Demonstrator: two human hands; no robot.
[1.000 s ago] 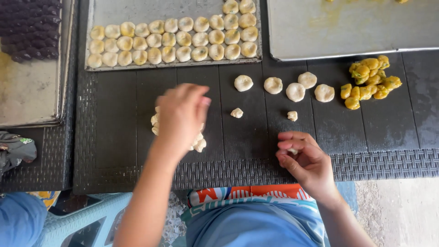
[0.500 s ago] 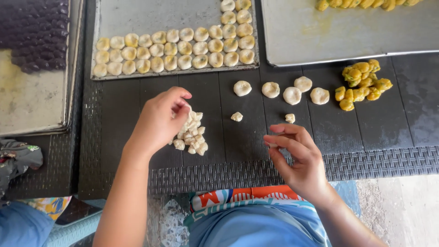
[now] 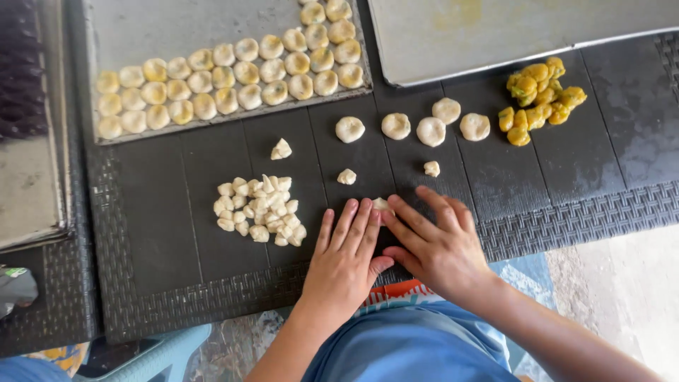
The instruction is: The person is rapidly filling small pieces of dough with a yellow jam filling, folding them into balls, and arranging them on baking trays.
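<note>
My left hand (image 3: 346, 256) and my right hand (image 3: 435, 240) lie flat side by side on the dark woven-edged table (image 3: 177, 283), fingertips meeting on a small pale dough piece (image 3: 382, 204). Left of my left hand sits a heap of small dough bits (image 3: 258, 210). Three loose bits (image 3: 281, 149), (image 3: 346, 177), (image 3: 431, 168) lie further back. Several round flattened dough discs (image 3: 412, 127) stand in a row beyond them. A pile of yellow filling balls (image 3: 539, 95) lies at the right.
A metal tray (image 3: 141, 28) at the back holds rows of several shaped yellowish dough balls (image 3: 233, 78). Another metal tray (image 3: 495, 35) stands at the back right, a third tray (image 3: 32, 184) at the left edge. A pale plastic stool (image 3: 152, 357) shows below.
My left hand left the dough heap and came down to the table's front beside my right hand. Both hands now press flat on one dough piece.
</note>
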